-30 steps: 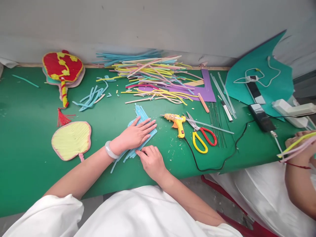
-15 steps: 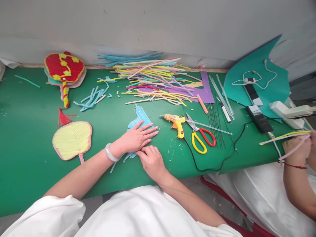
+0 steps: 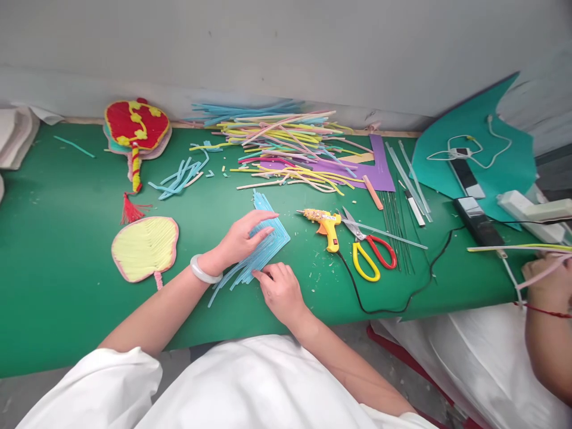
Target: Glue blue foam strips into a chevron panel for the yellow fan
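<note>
A flat piece made of light blue strips (image 3: 273,241) glued side by side lies on the green table (image 3: 62,280) in front of me. My left hand (image 3: 241,239), with a pale bangle on the wrist, rests on top of it, fingers spread and slightly bent, fingertips pressing the strips. My right hand (image 3: 279,288) is at the piece's lower edge, fingers curled and pinching the strip ends. A yellow glue gun (image 3: 326,224) lies just right of the piece.
Red-and-yellow scissors (image 3: 369,252) and thin rods lie beside the glue gun. Loose coloured strips (image 3: 286,143) are heaped at the back. A yellow fan (image 3: 145,248) and a red fan (image 3: 136,124) lie at left. Another person's hand (image 3: 547,280) holds strips at right.
My left hand has drawn back and bent its fingers, uncovering more of the blue piece. My right hand stays at the lower edge. The person at right has lifted their strips.
</note>
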Demonstrator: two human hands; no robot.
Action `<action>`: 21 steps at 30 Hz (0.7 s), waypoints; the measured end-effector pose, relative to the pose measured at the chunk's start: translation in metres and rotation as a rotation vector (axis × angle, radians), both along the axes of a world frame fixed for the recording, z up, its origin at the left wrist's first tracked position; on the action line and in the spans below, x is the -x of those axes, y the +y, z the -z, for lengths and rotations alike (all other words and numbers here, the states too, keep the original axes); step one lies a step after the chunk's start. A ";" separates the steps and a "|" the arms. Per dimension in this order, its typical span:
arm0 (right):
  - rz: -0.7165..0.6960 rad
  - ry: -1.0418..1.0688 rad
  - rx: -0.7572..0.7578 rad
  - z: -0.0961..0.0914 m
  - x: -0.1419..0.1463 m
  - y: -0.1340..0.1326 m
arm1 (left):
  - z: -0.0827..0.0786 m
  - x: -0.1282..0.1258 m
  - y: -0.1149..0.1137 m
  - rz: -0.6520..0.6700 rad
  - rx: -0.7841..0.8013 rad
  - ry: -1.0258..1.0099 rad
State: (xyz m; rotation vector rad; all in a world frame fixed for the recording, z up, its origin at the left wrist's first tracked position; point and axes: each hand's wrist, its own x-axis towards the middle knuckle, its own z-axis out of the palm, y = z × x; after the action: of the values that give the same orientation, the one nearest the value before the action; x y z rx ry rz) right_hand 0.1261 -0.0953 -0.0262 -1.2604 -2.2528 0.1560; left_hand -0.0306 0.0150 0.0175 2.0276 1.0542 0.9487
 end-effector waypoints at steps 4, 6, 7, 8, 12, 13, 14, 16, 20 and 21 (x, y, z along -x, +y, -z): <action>-0.008 -0.019 0.013 0.001 -0.001 0.000 | -0.005 0.005 -0.007 -0.263 0.002 -0.014; -0.012 -0.024 0.025 0.001 -0.001 0.000 | -0.006 0.010 -0.015 -0.297 0.009 0.027; -0.011 -0.025 0.031 0.001 -0.001 0.000 | -0.006 0.013 -0.021 -0.301 0.022 0.053; -0.010 -0.023 0.036 0.001 -0.002 0.000 | -0.006 0.017 -0.027 -0.303 0.039 0.080; -0.007 0.005 0.037 0.000 -0.002 -0.001 | -0.004 0.029 -0.050 -0.335 0.128 0.158; -0.007 0.009 0.036 0.000 -0.002 -0.001 | -0.003 0.031 -0.054 -0.352 0.147 0.164; -0.006 0.010 0.036 0.000 -0.002 -0.001 | -0.003 0.033 -0.058 -0.371 0.162 0.164; -0.008 0.013 0.033 -0.001 -0.002 -0.001 | -0.001 0.034 -0.063 -0.419 0.191 0.150; -0.017 0.046 0.010 -0.004 -0.001 -0.001 | 0.002 0.031 -0.069 -0.530 0.250 0.107; -0.018 0.052 0.008 -0.005 -0.001 -0.001 | 0.002 0.029 -0.070 -0.548 0.260 0.099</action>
State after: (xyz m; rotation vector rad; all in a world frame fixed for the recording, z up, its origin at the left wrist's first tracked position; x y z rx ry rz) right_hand 0.1274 -0.0959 -0.0213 -1.2265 -2.2221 0.2030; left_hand -0.0600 -0.0554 0.0151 1.6119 1.7435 0.9169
